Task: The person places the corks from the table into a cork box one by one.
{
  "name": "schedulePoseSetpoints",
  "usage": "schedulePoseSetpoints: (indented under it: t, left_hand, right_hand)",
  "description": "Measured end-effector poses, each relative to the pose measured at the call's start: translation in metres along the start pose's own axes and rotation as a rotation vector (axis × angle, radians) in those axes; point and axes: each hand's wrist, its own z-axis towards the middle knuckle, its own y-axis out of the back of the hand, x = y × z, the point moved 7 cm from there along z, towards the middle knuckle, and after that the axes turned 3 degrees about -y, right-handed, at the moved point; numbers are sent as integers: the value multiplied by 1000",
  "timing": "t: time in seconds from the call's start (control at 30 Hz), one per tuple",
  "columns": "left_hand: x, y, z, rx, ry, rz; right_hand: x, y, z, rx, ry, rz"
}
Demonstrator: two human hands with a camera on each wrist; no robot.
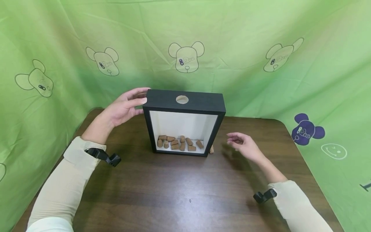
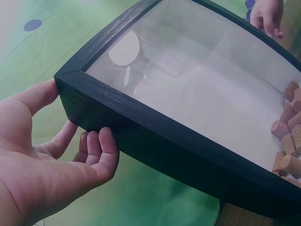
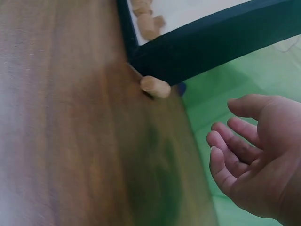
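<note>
An upright black shadow box (image 1: 185, 110) with a clear front and a round hole (image 1: 182, 99) in its top stands on the wooden table. Several wine corks (image 1: 175, 146) lie loose along its bottom, in front of the white back panel. My left hand (image 1: 124, 108) holds the box at its upper left corner, fingers bent against the black side (image 2: 141, 146) in the left wrist view. Apart from the box, to its right, my right hand (image 1: 243, 145) hovers with nothing in it, its fingers loosely curled (image 3: 258, 155). One loose cork (image 3: 156, 87) lies outside against the box's lower right corner.
Green cloth (image 1: 133, 38) printed with bear heads hangs behind and beside the table. The brown table (image 1: 174, 193) ends just behind the box. Each wrist wears a small black camera (image 1: 265, 195).
</note>
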Motion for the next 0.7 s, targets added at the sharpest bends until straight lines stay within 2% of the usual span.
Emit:
schedulePoseSetpoints:
  t: [0.47, 0.7]
  left_hand:
    - [0, 0, 0, 6, -8, 9]
    - [0, 0, 0, 2, -2, 12]
  right_hand:
    - [-3, -36, 7, 47, 13, 19]
    - [-4, -54, 16, 71, 31, -55]
